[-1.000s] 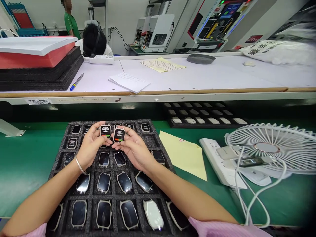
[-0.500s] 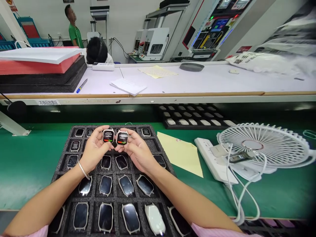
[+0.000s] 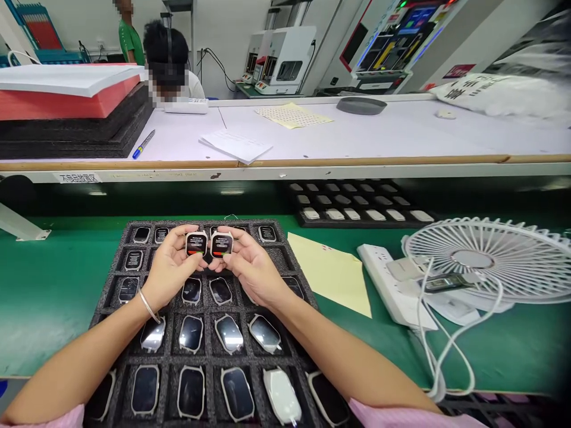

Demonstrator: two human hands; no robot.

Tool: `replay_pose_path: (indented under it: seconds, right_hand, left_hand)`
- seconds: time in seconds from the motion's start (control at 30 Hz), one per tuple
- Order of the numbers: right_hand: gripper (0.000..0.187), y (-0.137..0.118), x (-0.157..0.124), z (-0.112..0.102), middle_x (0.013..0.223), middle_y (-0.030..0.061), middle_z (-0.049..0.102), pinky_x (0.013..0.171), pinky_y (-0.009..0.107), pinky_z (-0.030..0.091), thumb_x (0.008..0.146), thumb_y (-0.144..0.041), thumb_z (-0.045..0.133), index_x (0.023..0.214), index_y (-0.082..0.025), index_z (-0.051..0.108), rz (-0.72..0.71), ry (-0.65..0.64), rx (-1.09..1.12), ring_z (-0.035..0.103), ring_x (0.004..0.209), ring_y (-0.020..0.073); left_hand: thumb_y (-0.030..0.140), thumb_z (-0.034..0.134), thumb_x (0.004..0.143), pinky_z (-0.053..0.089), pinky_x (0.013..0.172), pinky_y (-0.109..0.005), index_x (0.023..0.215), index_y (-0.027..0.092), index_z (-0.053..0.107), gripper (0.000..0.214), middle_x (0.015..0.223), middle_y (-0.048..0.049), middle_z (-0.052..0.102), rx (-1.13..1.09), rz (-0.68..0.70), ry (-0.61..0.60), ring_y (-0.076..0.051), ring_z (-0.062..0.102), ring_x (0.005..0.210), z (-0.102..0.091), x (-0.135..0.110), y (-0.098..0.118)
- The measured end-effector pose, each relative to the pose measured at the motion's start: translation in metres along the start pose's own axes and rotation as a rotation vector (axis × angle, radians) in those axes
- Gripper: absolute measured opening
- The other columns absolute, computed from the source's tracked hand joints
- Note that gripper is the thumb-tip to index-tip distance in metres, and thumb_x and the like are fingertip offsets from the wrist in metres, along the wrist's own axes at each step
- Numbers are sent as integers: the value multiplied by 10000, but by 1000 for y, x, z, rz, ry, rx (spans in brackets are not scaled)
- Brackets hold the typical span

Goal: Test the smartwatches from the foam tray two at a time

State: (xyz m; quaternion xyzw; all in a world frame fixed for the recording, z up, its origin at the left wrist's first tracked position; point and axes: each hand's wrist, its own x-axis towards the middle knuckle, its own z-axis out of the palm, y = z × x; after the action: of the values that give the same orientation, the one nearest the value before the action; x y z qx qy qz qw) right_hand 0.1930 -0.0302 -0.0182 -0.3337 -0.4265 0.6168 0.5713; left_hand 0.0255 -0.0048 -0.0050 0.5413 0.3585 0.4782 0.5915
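Held watches (image 3: 222, 243): silvery rims, black screens, white text, red strips
Tray (image 3: 280, 260): speckled dark grey
Bench (image 3: 62, 285): green
Bench paper (image 3: 332, 273): pale yellow
Fan (image 3: 473, 259): white, grey hub
Shelf (image 3: 379, 134): pale lilac, brown edge
Stack (image 3: 53, 104): white, red, black
Bangle (image 3: 146, 303): silver
Sleeves (image 3: 388, 413): pink

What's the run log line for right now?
left hand: holds lit watch | right hand: holds second lit watch | beneath: foam tray with more watches

Watches (image 3: 196, 244), two: white screen text, too small to read. Shelf label (image 3: 78, 178): characters, blurred. Bag (image 3: 499, 98): black characters, illegible.
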Motion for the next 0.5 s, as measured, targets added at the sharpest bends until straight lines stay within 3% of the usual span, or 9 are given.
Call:
replay_pose_path:
  seconds: [0.17, 0.5]
  right_hand:
    - [407, 0, 1, -1, 930, -9, 630, 668, 295, 510, 754, -120, 627, 1133, -254, 565, -18, 24, -16, 629, 663, 110]
    - [296, 2, 2, -3, 872, -32, 604, 574, 251, 451, 794, -252, 691, 1060, -236, 562, -21, 57, -64, 596, 574, 76]
  left_hand:
    - [108, 610, 748, 607, 704, -266, 1160, 191, 530, 428, 991, -14, 682, -17, -29, -26, -122, 722, 676, 1, -2, 2]
    - [218, 615, 807, 622, 650, -282, 1143, 179, 559, 343, 957, -25, 698, -28, -96, -23, -150, 732, 649, 3, -6, 7]
